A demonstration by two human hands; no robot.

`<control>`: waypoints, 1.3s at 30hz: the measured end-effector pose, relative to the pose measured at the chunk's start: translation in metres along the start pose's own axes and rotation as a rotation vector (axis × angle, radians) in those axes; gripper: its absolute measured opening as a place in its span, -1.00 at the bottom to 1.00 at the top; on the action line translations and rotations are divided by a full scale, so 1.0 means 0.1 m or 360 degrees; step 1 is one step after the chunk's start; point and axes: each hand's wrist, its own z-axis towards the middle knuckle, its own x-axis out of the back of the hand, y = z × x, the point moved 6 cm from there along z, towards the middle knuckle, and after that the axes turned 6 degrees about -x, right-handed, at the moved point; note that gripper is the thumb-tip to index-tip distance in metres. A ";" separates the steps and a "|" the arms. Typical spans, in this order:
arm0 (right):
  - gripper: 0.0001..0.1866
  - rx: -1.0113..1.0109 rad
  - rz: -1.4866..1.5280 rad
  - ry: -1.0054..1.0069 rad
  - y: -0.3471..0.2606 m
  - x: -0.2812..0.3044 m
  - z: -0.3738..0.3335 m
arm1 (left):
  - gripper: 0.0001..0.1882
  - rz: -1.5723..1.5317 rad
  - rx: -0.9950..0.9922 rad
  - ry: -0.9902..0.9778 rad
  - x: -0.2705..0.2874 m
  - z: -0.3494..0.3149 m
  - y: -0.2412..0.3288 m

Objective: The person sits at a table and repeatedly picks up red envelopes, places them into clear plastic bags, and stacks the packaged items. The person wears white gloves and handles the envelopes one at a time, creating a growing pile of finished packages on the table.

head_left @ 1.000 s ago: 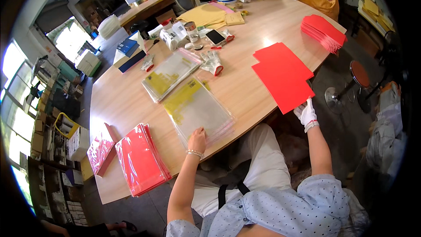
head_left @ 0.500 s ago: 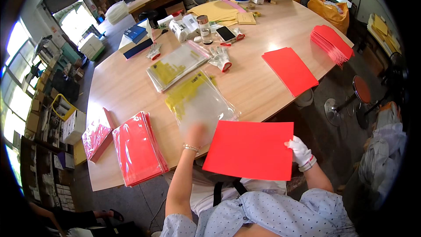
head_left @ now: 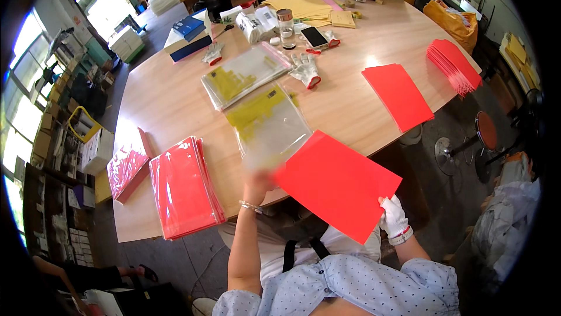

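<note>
A flat red sheet (head_left: 342,184), card or folder, slants above the table's front edge and over my lap. My right hand (head_left: 394,218), in a white fingerless-tipped glove, is closed on its lower right edge. At the sheet's left corner is my bare left hand (head_left: 260,181), with a bracelet at the wrist. Motion smears its fingers, so their grip is unclear. Just beyond it lies a clear plastic bag (head_left: 280,132) with a yellow print, its near end by that hand. A stack of similar clear bags (head_left: 257,64) rests farther back.
Red packs in clear film (head_left: 184,190) and another wrapped pile (head_left: 128,170) sit on the table's left. Red sheets (head_left: 399,97) and a fanned red stack (head_left: 453,66) lie at right. Behind are white gloves (head_left: 305,69), a phone (head_left: 314,36), a jar (head_left: 286,29) and a stool (head_left: 486,130).
The red sheet has turned clockwise, its left end swinging up over the bag's near corner. My left hand has drawn back slightly to the sheet's left corner. My right hand keeps its hold, slightly lower.
</note>
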 end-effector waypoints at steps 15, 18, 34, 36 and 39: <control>-0.83 -0.0033 -0.0301 0.0091 0.11 -0.19 -0.49 | -0.72 0.0035 -0.0357 0.0007 -1.46 -0.17 -1.07; -0.91 -0.0268 0.0048 0.0147 0.18 -0.23 -0.54 | -0.73 -0.0117 -0.0249 0.0049 -1.56 -0.41 -1.16; -0.86 -0.0356 0.0770 -0.0616 0.99 -0.70 0.58 | -0.74 0.0572 -0.0638 0.0210 -1.66 -0.94 -1.08; -0.81 -0.0367 0.0945 -0.0686 0.79 -1.05 0.72 | -0.70 -0.0562 0.0273 -0.0065 -1.73 -0.77 -1.51; -0.79 -0.0531 0.0687 -0.0710 0.72 -1.12 0.68 | -0.64 -0.0649 -0.0153 -0.0071 -1.55 -0.74 -1.25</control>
